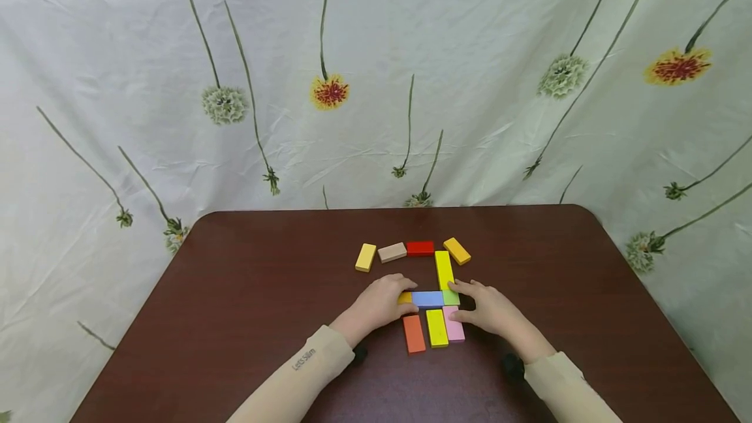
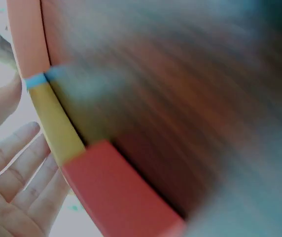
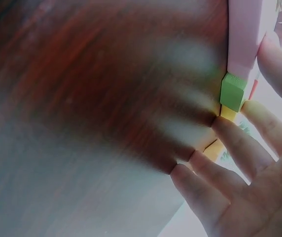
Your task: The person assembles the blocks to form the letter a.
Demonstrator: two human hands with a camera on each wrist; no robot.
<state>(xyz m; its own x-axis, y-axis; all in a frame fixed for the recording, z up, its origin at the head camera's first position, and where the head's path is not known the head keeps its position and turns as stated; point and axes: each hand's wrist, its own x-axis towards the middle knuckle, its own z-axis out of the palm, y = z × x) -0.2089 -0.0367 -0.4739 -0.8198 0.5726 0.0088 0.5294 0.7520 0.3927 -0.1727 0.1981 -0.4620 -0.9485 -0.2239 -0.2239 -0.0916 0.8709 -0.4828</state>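
Note:
A row of small coloured blocks lies flat on the table. My left hand [image 1: 384, 299] is at the row's left end, its fingertips and thumb on either side of an orange-yellow block [image 1: 405, 297]. Beside that block lie a blue block [image 1: 427, 299] and a green block [image 1: 450, 297]. My right hand [image 1: 490, 305] reaches in from the right, index fingertip by the green block and thumb tip at the pink block [image 1: 452, 328]. Both wrist views show spread, fairly straight fingers. In the left wrist view a red block [image 2: 116, 187] adjoins a yellow one [image 2: 57, 121].
Above the green block stretches a yellow block [image 1: 444, 269]. Nearer me lie an orange block [image 1: 414, 335] and another yellow block [image 1: 437, 328]. Farther back are a pale yellow block [image 1: 365, 258], a beige block [image 1: 392, 252], a red block [image 1: 420, 249] and an amber block [image 1: 457, 250].

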